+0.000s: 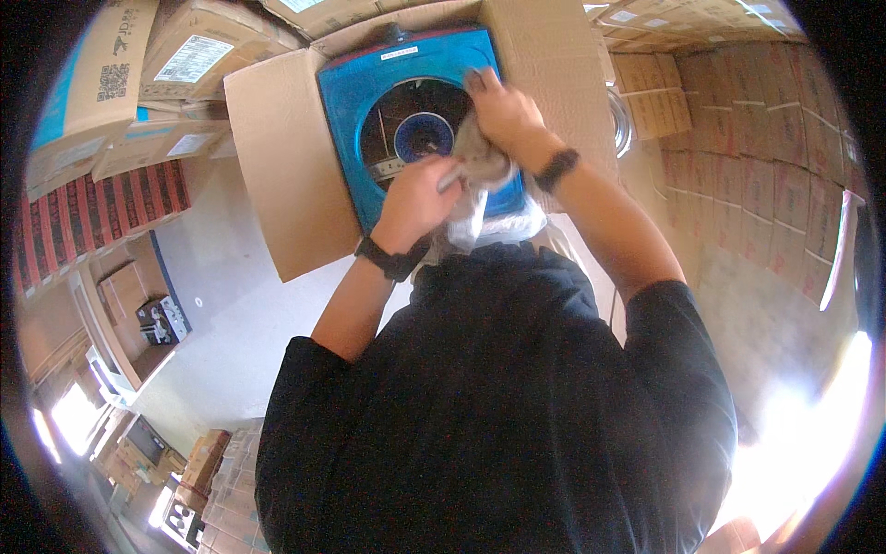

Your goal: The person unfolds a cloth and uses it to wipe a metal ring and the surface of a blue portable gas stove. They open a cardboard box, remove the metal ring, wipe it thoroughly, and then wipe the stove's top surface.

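Observation:
An opened cardboard box (297, 166) stands in front of me with its flaps spread. Inside it is a blue machine housing (346, 124) with a large round opening. A smaller blue round part (408, 131) shows within the dark interior. My left hand (421, 201) pinches one side of a crumpled grey-brown cloth or bag (483, 154). Gripping the same piece higher up, my right hand (511, 119) is blurred and sits over the housing's right side. Clear plastic wrapping (512, 225) lies along the near edge of the housing, partly hidden by the cloth and my left hand.
Labelled cartons (201, 55) are piled beyond the box at the left. Strapped cartons (754, 159) form a tall stack on the right. A rolled metallic coil (620, 121) sits just right of the box flap. Grey floor (235, 291) extends to the left.

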